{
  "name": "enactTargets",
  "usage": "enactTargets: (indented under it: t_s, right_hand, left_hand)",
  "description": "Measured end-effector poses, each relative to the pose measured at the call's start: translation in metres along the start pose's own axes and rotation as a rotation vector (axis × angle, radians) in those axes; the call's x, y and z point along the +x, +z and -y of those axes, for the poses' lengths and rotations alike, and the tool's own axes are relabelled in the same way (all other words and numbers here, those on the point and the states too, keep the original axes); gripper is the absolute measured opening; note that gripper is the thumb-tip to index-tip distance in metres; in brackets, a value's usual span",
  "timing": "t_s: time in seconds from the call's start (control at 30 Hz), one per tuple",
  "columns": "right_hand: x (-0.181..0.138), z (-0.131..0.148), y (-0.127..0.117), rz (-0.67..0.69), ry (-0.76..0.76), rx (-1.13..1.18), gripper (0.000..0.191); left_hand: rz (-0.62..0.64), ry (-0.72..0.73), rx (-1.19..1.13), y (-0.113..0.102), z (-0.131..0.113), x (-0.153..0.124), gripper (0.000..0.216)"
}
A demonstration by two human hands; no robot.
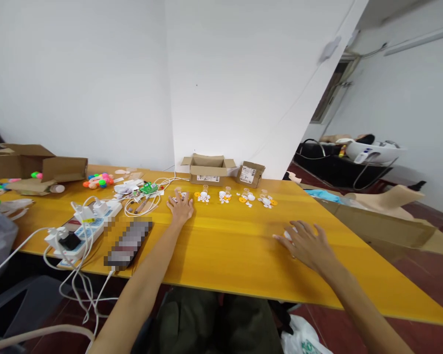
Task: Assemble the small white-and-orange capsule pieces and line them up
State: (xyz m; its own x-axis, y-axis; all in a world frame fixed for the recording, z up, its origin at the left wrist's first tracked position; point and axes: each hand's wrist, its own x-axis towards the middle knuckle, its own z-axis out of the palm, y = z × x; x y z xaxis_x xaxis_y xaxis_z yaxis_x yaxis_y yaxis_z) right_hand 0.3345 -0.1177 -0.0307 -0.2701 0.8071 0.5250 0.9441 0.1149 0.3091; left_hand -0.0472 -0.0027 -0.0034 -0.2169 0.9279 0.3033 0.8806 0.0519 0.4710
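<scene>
My left hand (180, 207) reaches far across the yellow table (225, 246), fingers spread over the leftmost of several small groups of white and orange toy parts (204, 196) laid in a row. More such groups (246, 197) lie to its right, untouched. My right hand (305, 243) rests on the table nearer to me, fingers spread, covering a small white piece (288, 235). I cannot tell whether it grips that piece.
An open cardboard box (208, 168) and a smaller box (250, 173) stand behind the row. At left lie a power strip (81, 227) with white cables, a phone (128, 244), colourful balls (98, 180) and another open box (40, 164). Cardboard (376, 221) lies right of the table.
</scene>
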Motion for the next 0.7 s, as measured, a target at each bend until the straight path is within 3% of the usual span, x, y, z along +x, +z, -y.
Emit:
enactTargets:
  t_s: [0.27, 0.7]
  right_hand:
    - [-0.008, 0.003, -0.005, -0.182, -0.046, -0.099, 0.023]
    - [0.0, 0.006, -0.023, -0.151, -0.092, -0.112, 0.023]
  left_hand:
    - [0.043, -0.064, 0.116, 0.008, 0.0, 0.023, 0.049]
    - [-0.053, 0.041, 0.009, 0.007, 0.007, 0.03, 0.049]
